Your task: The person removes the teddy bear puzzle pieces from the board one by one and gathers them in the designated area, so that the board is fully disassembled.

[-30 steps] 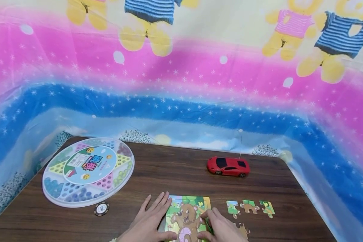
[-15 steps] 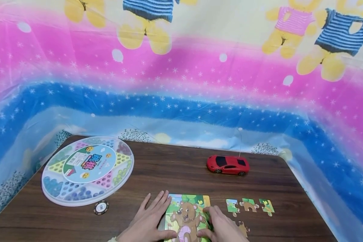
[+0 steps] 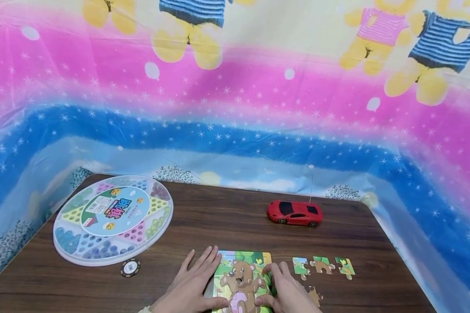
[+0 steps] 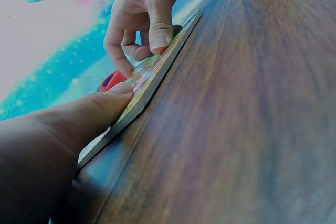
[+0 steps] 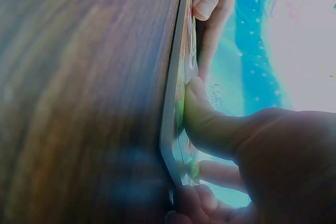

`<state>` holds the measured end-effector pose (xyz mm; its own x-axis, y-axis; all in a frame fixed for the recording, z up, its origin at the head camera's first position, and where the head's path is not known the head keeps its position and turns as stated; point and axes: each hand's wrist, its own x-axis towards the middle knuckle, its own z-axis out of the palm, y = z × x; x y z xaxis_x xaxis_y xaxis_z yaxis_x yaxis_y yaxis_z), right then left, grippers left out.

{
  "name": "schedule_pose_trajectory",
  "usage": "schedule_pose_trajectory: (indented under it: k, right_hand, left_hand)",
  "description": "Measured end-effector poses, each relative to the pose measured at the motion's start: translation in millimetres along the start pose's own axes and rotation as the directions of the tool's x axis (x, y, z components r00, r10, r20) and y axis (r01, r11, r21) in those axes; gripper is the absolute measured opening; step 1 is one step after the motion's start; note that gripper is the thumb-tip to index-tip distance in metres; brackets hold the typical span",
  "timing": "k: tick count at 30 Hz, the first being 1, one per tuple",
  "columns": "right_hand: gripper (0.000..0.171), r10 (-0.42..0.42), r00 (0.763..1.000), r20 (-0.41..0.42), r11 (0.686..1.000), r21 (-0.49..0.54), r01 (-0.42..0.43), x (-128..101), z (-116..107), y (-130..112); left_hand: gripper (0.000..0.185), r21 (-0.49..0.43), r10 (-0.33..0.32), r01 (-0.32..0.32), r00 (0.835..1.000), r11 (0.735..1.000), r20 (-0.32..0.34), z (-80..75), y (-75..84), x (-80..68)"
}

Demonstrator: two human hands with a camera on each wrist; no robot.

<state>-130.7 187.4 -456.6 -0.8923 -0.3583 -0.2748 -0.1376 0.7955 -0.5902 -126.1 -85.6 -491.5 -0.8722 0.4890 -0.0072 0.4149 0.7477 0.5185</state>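
A jigsaw puzzle of a brown bear [image 3: 240, 278] lies in its tray on the table, at the bottom middle of the head view. My left hand [image 3: 193, 284] rests along its left side, fingers straight and thumb on the picture. At the right side, my right hand [image 3: 287, 289] has bent fingers by the edge and its thumb on the picture. The right wrist view shows this thumb [image 5: 202, 114] on the puzzle's face and curled fingertips at the tray's corner. In the left wrist view, the left thumb [image 4: 113, 98] presses near the tray's edge.
Several loose puzzle pieces [image 3: 323, 265] lie right of the puzzle, one partly behind the right hand. A red toy car [image 3: 295, 213] stands farther back. On the left are a round Chinese checkers set [image 3: 113, 219] and a poker chip [image 3: 130, 267]. A printed curtain [image 3: 235, 130] surrounds the table.
My right index finger has slid right, off the bear's raised arm to the puzzle's right edge. The left hand stays in place. The head view has shifted slightly.
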Motion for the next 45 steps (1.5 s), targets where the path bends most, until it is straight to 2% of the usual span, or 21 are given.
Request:
schedule_pose_trajectory:
  k: [8,15,22,25,30,33,39,42,45]
  right_hand:
    - [0.06,-0.044,0.997,-0.063,0.999,0.008,0.044,-2.4,1.1,0.6]
    - [0.063,0.008,0.998,-0.068,1.0,0.022,-0.006,-3.5,2.5,-3.8]
    - [0.063,0.022,0.997,-0.073,0.999,0.032,-0.019,-3.5,3.4,-3.8]
    - [0.061,-0.011,0.997,-0.078,1.0,0.016,0.012,-3.8,3.3,-3.3]
    - [0.055,-0.12,0.988,-0.098,0.993,-0.032,0.118,-5.8,4.0,-1.7]
    - [0.053,-0.137,0.986,-0.099,0.99,-0.029,0.135,-6.4,4.3,-2.1]
    - [0.049,-0.118,0.992,-0.038,0.989,0.091,0.121,-6.3,1.6,-4.1]
    - [0.048,-0.148,0.989,-0.002,0.976,0.162,0.147,-6.4,-1.6,-3.8]
    - [0.047,-0.192,0.981,0.003,0.964,0.19,0.188,-6.9,-6.0,-3.3]
  left_hand:
    - [0.103,-0.013,0.01,-0.01,1.0,1.0,0.003,-0.8,-1.6,0.5]
    - [0.104,0.001,0.015,-0.015,1.0,1.0,-0.001,-0.5,-1.5,0.4]
    - [0.103,-0.003,0.016,-0.016,1.0,1.0,0.0,0.5,-2.7,0.7]
    - [0.103,0.0,0.012,-0.012,1.0,1.0,0.001,0.7,-3.0,1.4]
    - [0.104,0.01,0.004,-0.004,1.0,1.0,0.005,0.9,-3.5,2.2]
    - [0.104,0.013,0.001,-0.001,1.0,1.0,0.008,1.2,-4.2,2.4]
    - [0.105,0.041,0.016,-0.016,1.0,0.999,-0.005,2.6,-5.1,2.1]
    - [0.105,0.041,0.019,-0.018,1.0,0.999,-0.013,2.6,-5.3,2.4]
    - [0.105,0.046,0.021,-0.02,1.0,0.999,-0.019,2.7,-5.1,2.5]
